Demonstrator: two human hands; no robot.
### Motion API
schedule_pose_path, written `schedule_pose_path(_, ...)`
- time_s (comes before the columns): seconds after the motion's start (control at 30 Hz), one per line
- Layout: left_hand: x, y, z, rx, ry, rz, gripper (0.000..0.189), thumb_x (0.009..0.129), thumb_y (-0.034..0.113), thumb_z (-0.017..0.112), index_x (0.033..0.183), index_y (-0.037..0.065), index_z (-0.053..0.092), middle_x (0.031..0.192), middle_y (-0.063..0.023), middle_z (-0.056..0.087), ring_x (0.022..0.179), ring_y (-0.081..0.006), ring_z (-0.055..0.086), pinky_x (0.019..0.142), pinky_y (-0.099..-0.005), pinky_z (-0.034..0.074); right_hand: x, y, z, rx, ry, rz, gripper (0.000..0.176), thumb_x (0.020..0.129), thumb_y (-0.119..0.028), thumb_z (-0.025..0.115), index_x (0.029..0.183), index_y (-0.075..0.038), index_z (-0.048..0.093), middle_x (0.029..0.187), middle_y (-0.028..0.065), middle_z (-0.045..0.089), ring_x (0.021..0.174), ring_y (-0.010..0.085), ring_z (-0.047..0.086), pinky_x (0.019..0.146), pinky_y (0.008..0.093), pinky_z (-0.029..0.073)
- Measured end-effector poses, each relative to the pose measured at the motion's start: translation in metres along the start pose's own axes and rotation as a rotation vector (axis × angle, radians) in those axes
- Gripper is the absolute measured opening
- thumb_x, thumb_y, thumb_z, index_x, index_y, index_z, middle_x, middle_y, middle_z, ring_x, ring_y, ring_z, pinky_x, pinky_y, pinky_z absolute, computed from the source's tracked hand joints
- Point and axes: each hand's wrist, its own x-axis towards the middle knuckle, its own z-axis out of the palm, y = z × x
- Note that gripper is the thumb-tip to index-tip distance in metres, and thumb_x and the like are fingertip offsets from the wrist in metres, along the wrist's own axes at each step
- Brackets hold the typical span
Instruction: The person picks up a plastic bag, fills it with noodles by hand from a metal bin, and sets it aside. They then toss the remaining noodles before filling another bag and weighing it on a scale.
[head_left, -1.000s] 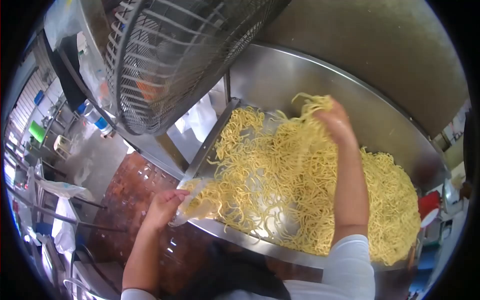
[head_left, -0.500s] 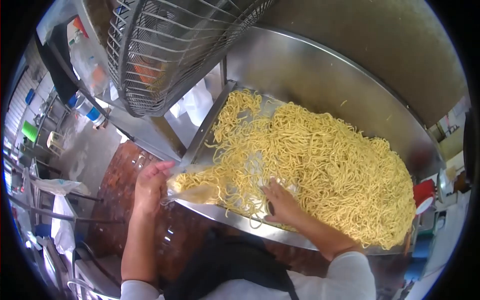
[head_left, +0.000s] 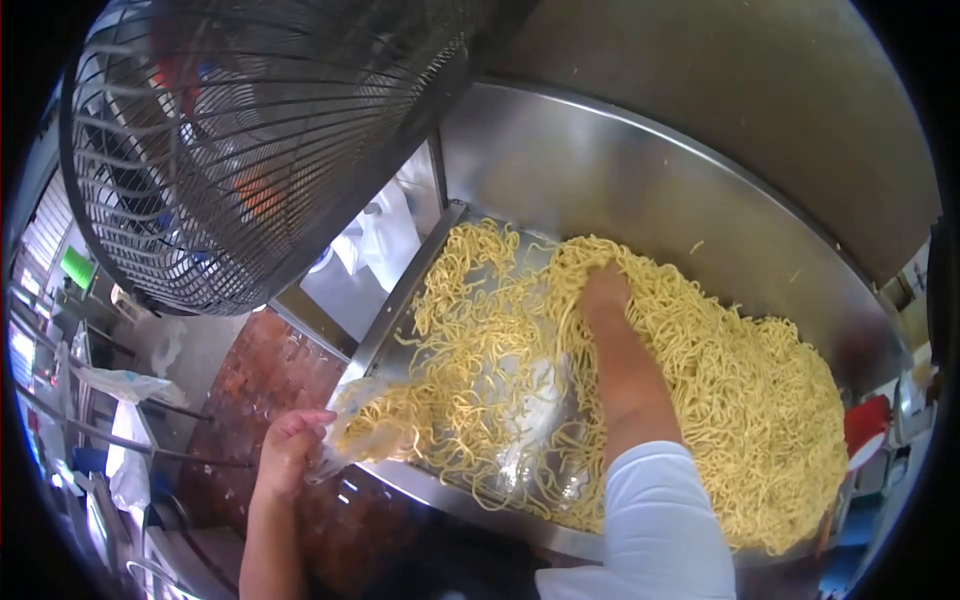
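Noodles: thick yellow noodles [head_left: 745, 400], heaped from the center to the lower right of the frame; thinner, looser strands lie to the left, with metal showing between them.
Bag: clear plastic bag [head_left: 347, 446], left of center in the lower frame, at the near left corner of the tray, with noodles inside it.
Left hand: the left hand [head_left: 285, 446] is closed on the bag's outer edge, thumb and fingers drawn together.
Right hand: the right hand [head_left: 604, 292] reaches into the far side of the heap, fingers buried; whether they are closed on strands, one cannot tell.
Tray: shiny metal tray [head_left: 399, 300], beneath the noodles, its raised left side slanting through mid-frame.
Latest change: the right hand has passed from the sparse near part, where its fingers lay spread, to the deeper heap.
Significance: it now has dense noodles within reach, while the left hand stays at the bag.
Difference in view: the round wire-caged fan [head_left: 250, 150] at upper left spreads farther left than in the earlier frame.
Surroundings: white plastic bags [head_left: 388, 240] beyond the tray's left side; red container [head_left: 866, 422] at right; reddish-brown tiled floor [head_left: 262, 385] at lower left.
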Motion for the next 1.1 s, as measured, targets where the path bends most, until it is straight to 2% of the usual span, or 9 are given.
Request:
schedule_pose_path(0.27, 0.012, 0.012, 0.006, 0.008, -0.133, -0.006, 0.024, 0.082, -0.001, 0.056, 0.102, -0.002, 0.067, 0.067, 0.0029, 0.056, 0.049, -0.0034, 0.041, 0.046, -0.0194, 0.029, -0.048, 0.210, -0.094, 0.848, 0.295, 0.221, 0.027, 0.072, -0.017, 0.071, 0.090, 0.003, 0.069, 0.075, 0.0090, 0.067, 0.066, 0.0171, 0.061, 0.061, 0.0364, 0.048)
schedule_pose_path(0.47, 0.021, 0.018, -0.008, -0.060, -0.186, 0.021, 0.026, 0.082, -0.001, 0.053, 0.105, -0.003, 0.066, 0.069, 0.0025, 0.055, 0.048, -0.0023, 0.039, 0.045, -0.0198, 0.027, -0.112, 0.356, -0.121, 0.923, 0.715, 0.404, 0.021, 0.072, -0.013, 0.060, 0.085, 0.001, 0.067, 0.070, 0.0056, 0.064, 0.060, 0.0154, 0.054, 0.057, 0.0350, 0.043)
schedule_pose_path(0.6, 0.019, 0.002, -0.022, -0.018, -0.154, 0.040, 0.023, 0.085, 0.002, 0.056, 0.105, -0.001, 0.067, 0.069, 0.0043, 0.054, 0.049, -0.0012, 0.038, 0.046, -0.0191, 0.026, -0.146, 0.443, -0.021, 0.879, 0.483, 0.925, 0.055, 0.092, -0.038, 0.059, 0.126, 0.005, 0.058, 0.108, 0.0199, 0.065, 0.091, 0.0272, 0.061, 0.076, 0.0409, 0.048)
schedule_pose_path(0.63, 0.017, -0.001, -0.024, -0.030, -0.138, 0.044, 0.022, 0.086, 0.003, 0.057, 0.105, 0.000, 0.067, 0.069, 0.0050, 0.054, 0.049, -0.0012, 0.038, 0.046, -0.0188, 0.026, -0.159, 0.456, 0.040, 0.253, 0.197, 0.801, 0.055, 0.098, -0.045, 0.045, 0.103, 0.005, 0.068, 0.095, 0.0212, 0.069, 0.087, 0.0340, 0.065, 0.077, 0.0429, 0.050)
schedule_pose_path(0.7, 0.012, -0.001, -0.021, -0.031, -0.150, 0.036, 0.021, 0.086, 0.003, 0.058, 0.104, -0.001, 0.067, 0.069, 0.0057, 0.054, 0.051, -0.0012, 0.039, 0.048, -0.0185, 0.028, -0.154, 0.489, 0.176, 0.445, 0.246, 0.813, 0.050, 0.101, -0.038, 0.040, 0.127, 0.001, 0.058, 0.130, 0.0192, 0.059, 0.116, 0.0345, 0.059, 0.091, 0.0453, 0.047)
schedule_pose_path(0.73, 0.011, -0.003, -0.021, -0.020, -0.147, 0.037, 0.022, 0.086, 0.003, 0.058, 0.105, -0.001, 0.067, 0.069, 0.0055, 0.055, 0.052, -0.0012, 0.040, 0.048, -0.0184, 0.029, -0.164, 0.430, 0.134, 0.754, 0.280, 1.104, 0.052, 0.100, -0.043, 0.043, 0.131, -0.004, 0.057, 0.127, 0.0188, 0.061, 0.113, 0.0343, 0.060, 0.091, 0.0442, 0.049)
schedule_pose_path(0.9, 0.005, 0.010, -0.011, 0.040, -0.061, 0.045, 0.023, 0.086, 0.003, 0.056, 0.106, -0.001, 0.067, 0.069, 0.0044, 0.055, 0.053, -0.0011, 0.041, 0.050, -0.0186, 0.030, -0.217, 0.373, -0.007, 1.416, 0.035, 1.037, 0.071, 0.090, -0.059, 0.054, 0.137, -0.006, 0.052, 0.123, 0.0243, 0.060, 0.107, 0.0324, 0.062, 0.093, 0.0434, 0.049)
schedule_pose_path(1.0, 0.015, 0.011, -0.010, -0.066, -0.099, 0.127, 0.023, 0.088, 0.003, 0.052, 0.107, -0.003, 0.063, 0.066, 0.0042, 0.050, 0.048, -0.0012, 0.035, 0.046, -0.0193, 0.026, -0.248, 0.340, -0.082, 0.893, -0.067, 1.018, 0.075, 0.085, -0.057, 0.064, 0.138, -0.006, 0.051, 0.128, 0.0260, 0.057, 0.114, 0.0330, 0.060, 0.097, 0.0425, 0.047)
schedule_pose_path(1.1, 0.020, 0.020, -0.003, -0.172, -0.158, 0.104, 0.024, 0.088, 0.003, 0.051, 0.110, -0.003, 0.060, 0.065, 0.0050, 0.046, 0.046, -0.0017, 0.032, 0.043, -0.0194, 0.024, -0.270, 0.339, -0.075, 0.289, 0.290, 0.448, 0.071, 0.081, -0.042, 0.075, 0.137, -0.006, 0.052, 0.134, 0.0224, 0.055, 0.121, 0.0324, 0.057, 0.100, 0.0402, 0.047)
